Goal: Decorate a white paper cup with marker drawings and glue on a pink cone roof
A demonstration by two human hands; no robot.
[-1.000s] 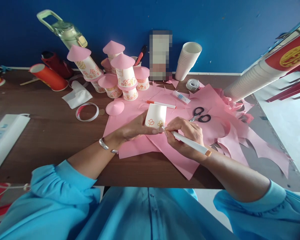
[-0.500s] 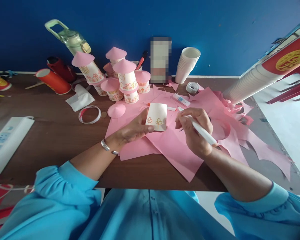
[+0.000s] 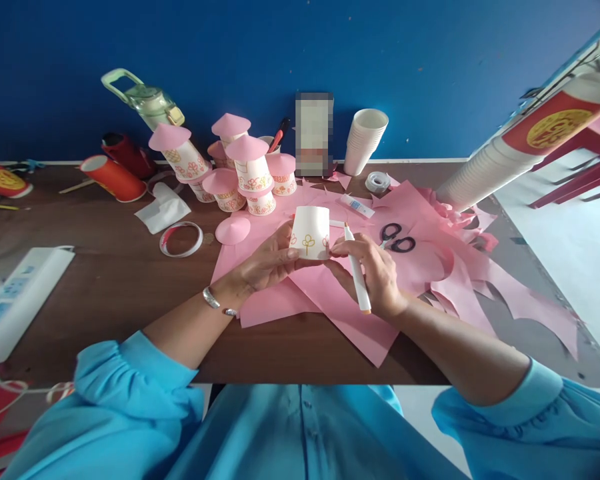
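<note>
My left hand (image 3: 275, 255) grips a white paper cup (image 3: 311, 230) from its left side, upside down above the pink paper. Red and yellow flowers are drawn low on the cup's wall. In my right hand (image 3: 377, 270) a white marker (image 3: 357, 273) lies between the fingers, its orange-brown tip pointing up and away. Fingertips of that hand also touch the cup's lower right edge. Black-handled scissors (image 3: 397, 238) lie just beyond my right hand. Behind the cup is another white marker (image 3: 337, 224), partly hidden.
Decorated cup towers (image 3: 250, 170) with pink cone roofs stand at back left, near a loose pink cone (image 3: 233, 231) and a tape roll (image 3: 181, 239). Cut pink paper (image 3: 340, 303) covers the middle. A glue tube (image 3: 357, 205) and stacked cups (image 3: 366, 142) are behind; a power strip (image 3: 30, 297) lies left.
My right hand has moved left to the cup, and its marker has swung from slanting to nearly upright. The cup has turned, bringing the yellow flower toward the middle. The scissors have come into view.
</note>
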